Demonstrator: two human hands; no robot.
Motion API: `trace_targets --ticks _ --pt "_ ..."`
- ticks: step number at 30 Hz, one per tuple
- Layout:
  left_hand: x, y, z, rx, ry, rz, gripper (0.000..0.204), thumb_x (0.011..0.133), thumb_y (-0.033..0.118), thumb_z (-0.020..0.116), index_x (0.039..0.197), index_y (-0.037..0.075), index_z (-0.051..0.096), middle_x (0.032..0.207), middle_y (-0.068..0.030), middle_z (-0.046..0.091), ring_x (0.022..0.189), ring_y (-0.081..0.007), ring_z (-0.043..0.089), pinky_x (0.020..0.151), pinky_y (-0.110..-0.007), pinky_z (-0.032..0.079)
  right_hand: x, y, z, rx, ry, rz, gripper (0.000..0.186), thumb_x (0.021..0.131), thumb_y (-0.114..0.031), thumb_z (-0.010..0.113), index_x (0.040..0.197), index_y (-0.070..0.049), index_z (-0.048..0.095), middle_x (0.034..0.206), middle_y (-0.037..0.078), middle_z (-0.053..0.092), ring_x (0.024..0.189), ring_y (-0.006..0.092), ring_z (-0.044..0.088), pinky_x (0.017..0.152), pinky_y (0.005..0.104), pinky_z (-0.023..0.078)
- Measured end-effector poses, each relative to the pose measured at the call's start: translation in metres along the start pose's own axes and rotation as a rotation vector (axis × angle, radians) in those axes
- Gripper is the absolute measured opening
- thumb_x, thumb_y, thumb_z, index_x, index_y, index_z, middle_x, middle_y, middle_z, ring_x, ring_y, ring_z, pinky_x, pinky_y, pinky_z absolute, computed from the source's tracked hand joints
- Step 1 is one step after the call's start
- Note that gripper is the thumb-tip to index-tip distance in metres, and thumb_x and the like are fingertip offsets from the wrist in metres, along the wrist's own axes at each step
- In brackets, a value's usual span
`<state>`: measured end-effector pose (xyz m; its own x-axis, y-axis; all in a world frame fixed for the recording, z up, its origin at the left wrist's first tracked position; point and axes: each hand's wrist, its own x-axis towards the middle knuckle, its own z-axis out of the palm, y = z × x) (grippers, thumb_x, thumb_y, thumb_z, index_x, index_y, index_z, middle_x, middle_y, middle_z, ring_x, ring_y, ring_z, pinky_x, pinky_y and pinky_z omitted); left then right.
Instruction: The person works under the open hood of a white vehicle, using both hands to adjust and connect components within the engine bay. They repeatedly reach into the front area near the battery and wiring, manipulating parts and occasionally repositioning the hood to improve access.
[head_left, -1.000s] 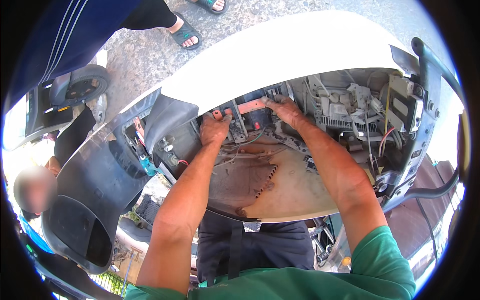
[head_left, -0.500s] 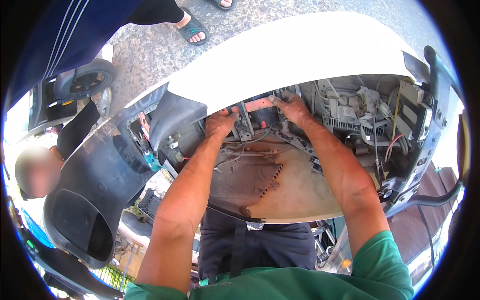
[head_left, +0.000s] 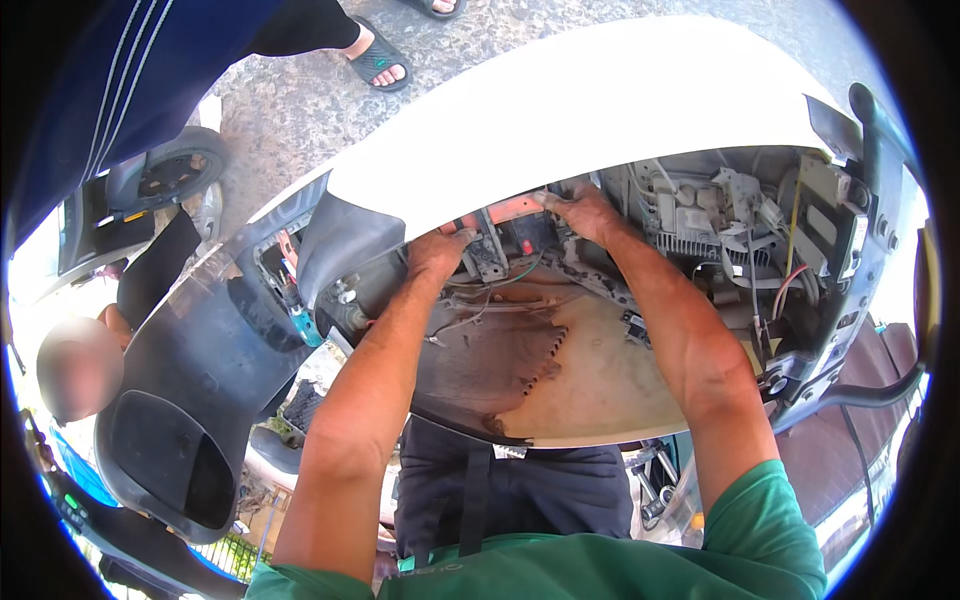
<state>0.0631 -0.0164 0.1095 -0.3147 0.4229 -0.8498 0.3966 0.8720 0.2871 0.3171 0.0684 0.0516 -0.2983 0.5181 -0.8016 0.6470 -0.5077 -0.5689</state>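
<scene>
Both my arms reach into the open body of a small vehicle, under its white shell panel (head_left: pixel 590 110). An orange-red bar (head_left: pixel 514 209) runs between my hands, beneath the panel's lower edge. My left hand (head_left: pixel 440 250) is closed round the bar's left end, thumb in front. At the other end my right hand (head_left: pixel 588 212) grips with its thumb on top; its other fingers are partly hidden. A dark box (head_left: pixel 532 236) with a red part and a metal bracket (head_left: pixel 488 255) sit below the bar. A green wire (head_left: pixel 520 277) loops underneath.
A rust-stained pale panel (head_left: pixel 590 380) curves toward me. Wiring and a finned metal unit (head_left: pixel 700 215) lie to the right, beside a metal frame (head_left: pixel 845 260). A teal and black tool (head_left: pixel 300 318) rests at left. Other people are nearby, one wearing a black sandal (head_left: pixel 380 62).
My hands keep nearly the same place on the bar. The view has shifted slightly, and the person at the left shows a little farther right.
</scene>
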Motion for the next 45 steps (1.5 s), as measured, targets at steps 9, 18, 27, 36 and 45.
trace_targets --ticks 9,18,27,36,45 --pt "-0.062 0.011 0.006 0.328 -0.078 -0.095 0.091 0.09 0.035 0.066 0.158 0.002 0.017 0.139 -0.0258 0.055 0.129 -0.0396 0.055 0.108 -0.047 0.046 -0.017 -0.017 0.001 -0.02 0.041 0.059 0.048 0.088 -0.05 0.074 0.104 -0.004 0.073 0.092 0.008 0.072 0.086 0.0175 0.062 0.083 0.0349 0.049" --pt "-0.046 0.008 -0.01 0.413 -0.021 0.248 0.061 0.089 0.03 0.067 0.143 0.013 0.045 0.134 -0.0202 0.058 0.123 -0.0384 0.059 0.103 -0.046 0.049 -0.009 -0.004 -0.002 0.266 -0.129 -0.004 0.047 0.087 -0.04 0.079 0.116 -0.004 0.07 0.104 0.002 0.07 0.095 0.0146 0.061 0.089 0.0309 0.048" --pt "-0.004 0.073 0.033 0.245 -0.056 0.396 0.033 0.092 0.035 0.069 0.111 0.008 0.071 0.1 -0.018 0.073 0.099 -0.0361 0.069 0.085 -0.044 0.052 -0.018 -0.01 -0.004 0.153 -0.09 0.063 0.054 0.087 -0.041 0.078 0.122 -0.002 0.066 0.112 0.011 0.071 0.104 0.0197 0.063 0.094 0.0347 0.048" --pt "0.023 0.083 0.048 0.294 -0.093 0.35 0.033 0.092 0.035 0.069 0.105 0.005 0.073 0.103 -0.0195 0.073 0.097 -0.0337 0.069 0.087 -0.042 0.051 -0.003 0.01 0.002 -0.04 -0.092 0.044 0.074 0.088 -0.048 0.073 0.141 0.0 0.052 0.131 0.023 0.063 0.125 0.0331 0.059 0.105 0.039 0.045" --pt "0.023 0.08 0.051 0.311 0.012 0.354 0.035 0.088 0.036 0.073 0.101 0.003 0.073 0.1 -0.02 0.073 0.091 -0.0348 0.069 0.082 -0.044 0.051 -0.025 -0.018 0.002 -0.17 0.05 0.029 0.08 0.089 -0.05 0.07 0.146 0.0 0.046 0.14 0.027 0.055 0.134 0.0387 0.051 0.11 0.0423 0.041"
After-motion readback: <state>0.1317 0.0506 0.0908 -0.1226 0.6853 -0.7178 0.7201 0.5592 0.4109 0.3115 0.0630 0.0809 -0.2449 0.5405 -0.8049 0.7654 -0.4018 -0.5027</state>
